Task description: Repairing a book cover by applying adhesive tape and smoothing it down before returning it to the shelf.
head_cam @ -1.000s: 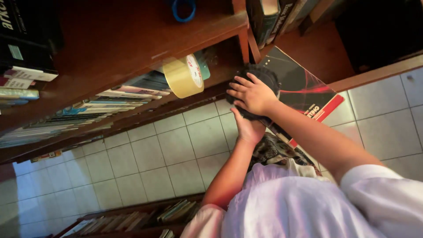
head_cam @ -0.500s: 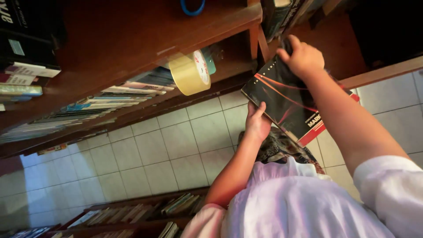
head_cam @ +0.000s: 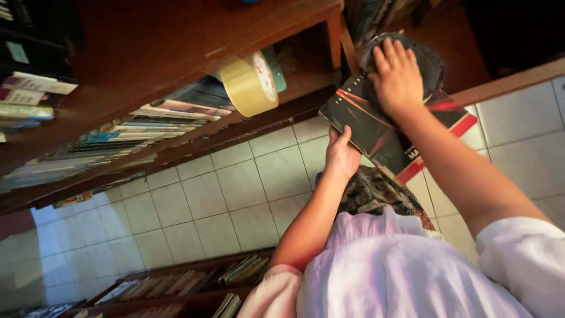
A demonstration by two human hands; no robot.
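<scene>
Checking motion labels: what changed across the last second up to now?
The right hand moved with its dark cloth from the middle of the black book up to the far edge by the shelf post. The left hand kept hold of the book's near edge. The tape roll and the stacked magazines stayed put.

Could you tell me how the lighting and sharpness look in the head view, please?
Head view: warm, dim light leaves the shelf tops nearly black; the white sleeve glows brightest; the tiled floor shows soft sheen; the right hand and dark cloth look slightly soft; the tape roll reads fairly crisp; wide-angle tilt skews shelf lines.
</scene>
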